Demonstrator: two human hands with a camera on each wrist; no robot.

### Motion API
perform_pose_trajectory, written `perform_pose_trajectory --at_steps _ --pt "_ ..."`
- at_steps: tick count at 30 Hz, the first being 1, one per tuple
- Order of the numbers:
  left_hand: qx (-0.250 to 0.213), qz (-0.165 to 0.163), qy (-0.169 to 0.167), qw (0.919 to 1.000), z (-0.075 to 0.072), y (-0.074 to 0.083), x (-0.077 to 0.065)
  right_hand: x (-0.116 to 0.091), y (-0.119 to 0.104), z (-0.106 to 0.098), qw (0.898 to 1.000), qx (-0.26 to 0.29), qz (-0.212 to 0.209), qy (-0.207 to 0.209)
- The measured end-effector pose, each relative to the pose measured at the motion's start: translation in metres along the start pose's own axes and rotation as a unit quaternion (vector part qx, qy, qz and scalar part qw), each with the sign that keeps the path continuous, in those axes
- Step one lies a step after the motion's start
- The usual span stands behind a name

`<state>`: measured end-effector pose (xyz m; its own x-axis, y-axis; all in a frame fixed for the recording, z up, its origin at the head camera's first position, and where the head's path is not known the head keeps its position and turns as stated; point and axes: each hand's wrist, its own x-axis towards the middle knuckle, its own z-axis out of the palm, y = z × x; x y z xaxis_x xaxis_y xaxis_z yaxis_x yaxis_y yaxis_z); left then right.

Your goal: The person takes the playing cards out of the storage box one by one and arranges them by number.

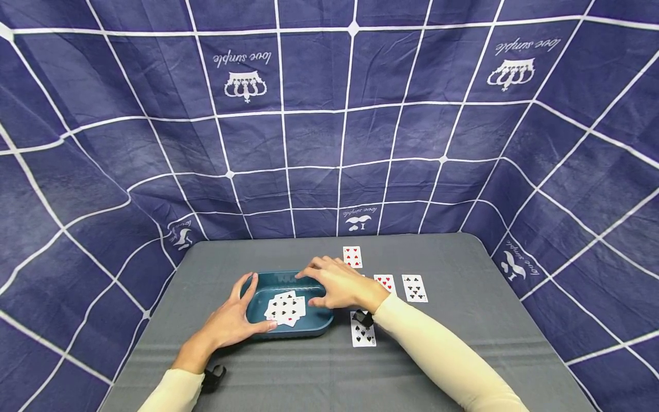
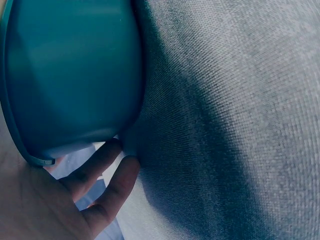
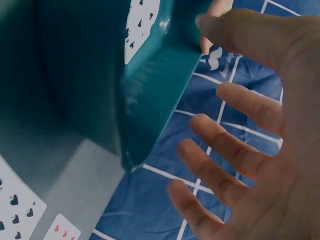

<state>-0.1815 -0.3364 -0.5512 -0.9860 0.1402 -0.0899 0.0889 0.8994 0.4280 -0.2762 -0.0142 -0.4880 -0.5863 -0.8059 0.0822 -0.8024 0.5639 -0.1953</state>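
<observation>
A teal tray (image 1: 309, 330) holds a small overlapping pile of playing cards (image 1: 286, 309), a spade card on top. At its left end my left hand (image 1: 226, 323) grips the tray, thumb over the front rim and fingers around the far left corner. In the left wrist view, fingers (image 2: 115, 190) curl beside the tray's outer wall (image 2: 75, 75). My right hand (image 1: 337, 284) hovers over the right end of the tray, with nothing held. The right wrist view shows its fingers (image 3: 220, 145) spread apart, with the thumb near the tray's rim.
Right of the tray lie a six of hearts (image 1: 352, 256), another heart card (image 1: 384, 282), a club card (image 1: 415, 288) and a spade card (image 1: 363, 332) partly under the right wrist. A patterned blue cloth (image 1: 329, 137) hangs behind the grey table (image 1: 448, 343).
</observation>
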Motion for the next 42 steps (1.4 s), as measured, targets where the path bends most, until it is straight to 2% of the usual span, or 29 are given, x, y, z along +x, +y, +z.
perform_pose_trajectory --at_steps 7,14,28,32,42 --pt "-0.001 0.000 0.000 1.0000 -0.001 -0.003 -0.001 0.022 -0.012 0.004 0.998 -0.003 -0.031 -0.054" --pt "-0.003 0.005 0.002 1.0000 -0.004 -0.003 0.000 0.039 -0.020 0.010 0.992 -0.020 -0.072 -0.101" --pt "-0.008 0.001 -0.002 1.0000 -0.004 0.000 -0.002 0.070 -0.027 0.031 0.965 -0.052 -0.156 -0.203" --pt "-0.010 -0.001 -0.005 0.9999 -0.002 0.002 -0.001 0.074 -0.027 0.033 0.960 -0.050 -0.168 -0.217" --pt "-0.008 -0.001 0.000 1.0000 0.000 -0.001 0.001 0.079 -0.023 0.033 0.957 -0.064 -0.174 -0.225"
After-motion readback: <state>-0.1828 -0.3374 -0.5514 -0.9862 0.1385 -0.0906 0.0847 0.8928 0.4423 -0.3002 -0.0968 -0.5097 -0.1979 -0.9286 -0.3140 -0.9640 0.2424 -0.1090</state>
